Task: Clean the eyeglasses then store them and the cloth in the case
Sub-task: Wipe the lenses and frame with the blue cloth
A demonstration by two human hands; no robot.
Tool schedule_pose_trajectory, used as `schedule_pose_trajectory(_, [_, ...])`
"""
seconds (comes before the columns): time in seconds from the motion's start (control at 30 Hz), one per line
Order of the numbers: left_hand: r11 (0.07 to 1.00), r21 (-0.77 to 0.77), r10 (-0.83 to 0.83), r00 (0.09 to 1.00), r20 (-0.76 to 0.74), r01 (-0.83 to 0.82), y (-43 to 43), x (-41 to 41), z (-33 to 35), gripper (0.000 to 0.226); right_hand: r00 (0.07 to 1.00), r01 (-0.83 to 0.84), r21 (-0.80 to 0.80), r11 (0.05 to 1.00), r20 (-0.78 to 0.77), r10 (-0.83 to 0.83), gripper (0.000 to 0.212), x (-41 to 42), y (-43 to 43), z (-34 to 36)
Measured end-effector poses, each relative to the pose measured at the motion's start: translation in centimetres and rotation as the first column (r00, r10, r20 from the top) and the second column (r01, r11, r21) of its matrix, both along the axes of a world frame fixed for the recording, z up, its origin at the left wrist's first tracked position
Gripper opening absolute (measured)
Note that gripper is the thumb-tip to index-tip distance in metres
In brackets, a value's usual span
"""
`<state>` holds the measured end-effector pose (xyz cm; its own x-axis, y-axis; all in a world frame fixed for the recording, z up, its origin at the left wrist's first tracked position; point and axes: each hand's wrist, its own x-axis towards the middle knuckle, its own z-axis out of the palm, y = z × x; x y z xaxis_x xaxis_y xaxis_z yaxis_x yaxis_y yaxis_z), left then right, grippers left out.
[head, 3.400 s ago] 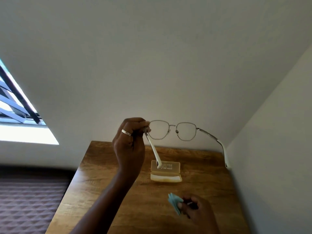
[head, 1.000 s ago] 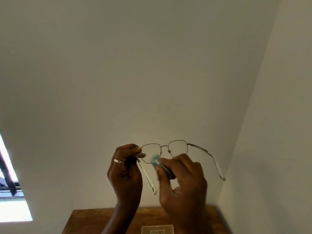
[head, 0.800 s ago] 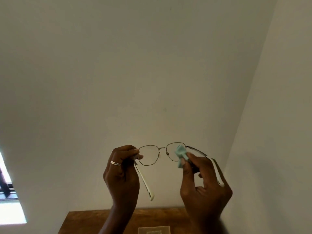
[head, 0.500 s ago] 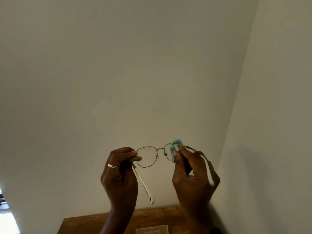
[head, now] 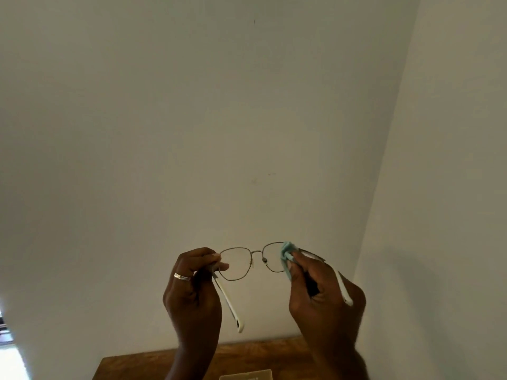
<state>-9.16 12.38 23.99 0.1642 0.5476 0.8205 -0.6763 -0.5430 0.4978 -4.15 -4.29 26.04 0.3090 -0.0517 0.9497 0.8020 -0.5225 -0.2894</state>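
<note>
You're mid-clean: left hand point(head: 192, 292) pinches the eyeglasses point(head: 248, 263) hinge, right hand point(head: 321, 294) pinches cloth point(head: 286, 256) on the frame-right lens; next, rub gently.

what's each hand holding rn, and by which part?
Left hand pinches the eyeglasses at the frame corner where the temple hinges. Right hand pinches the cloth, pressed on the outer edge of the other lens.

worn: person | left grip point(head: 192, 294): plain silver ring point(head: 182, 276) on one finger | right grip point(head: 326, 300): bare
</note>
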Motion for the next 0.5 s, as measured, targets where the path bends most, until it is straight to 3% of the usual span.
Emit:
schedule_pose_trajectory(0.13, [0.999, -0.043, -0.033, 0.999, 0.007, 0.033, -0.7, 0.0, 0.4, 0.035, 1.0, 0.023, 0.063, 0.998, -0.015, -0.022, 0.02, 0.3, 1.0, 0.4])
schedule_pose_trajectory(0.23, [0.997, -0.06, -0.053, 0.999, 0.004, 0.053, -0.9, -0.1, 0.6, 0.031, 0.985, -0.138, 0.088, 0.987, -0.093, 0.146, 0.023, 0.2, 1.9, 0.4])
schedule_pose_trajectory(0.37, [0.995, -0.089, -0.053, 0.999, -0.001, 0.053, -0.3, -0.1, 0.4, 0.032, 0.948, -0.273, -0.032, 0.961, -0.18, 0.263, 0.025, -0.6, 1.4, 0.2])
schedule_pose_trajectory(0.5, [0.992, -0.116, -0.059, 0.998, 0.001, 0.059, 0.0, -0.2, 0.1, 0.03, 0.965, -0.209, -0.075, 0.975, -0.179, 0.193, 0.026, -0.6, 0.2, 0.1])
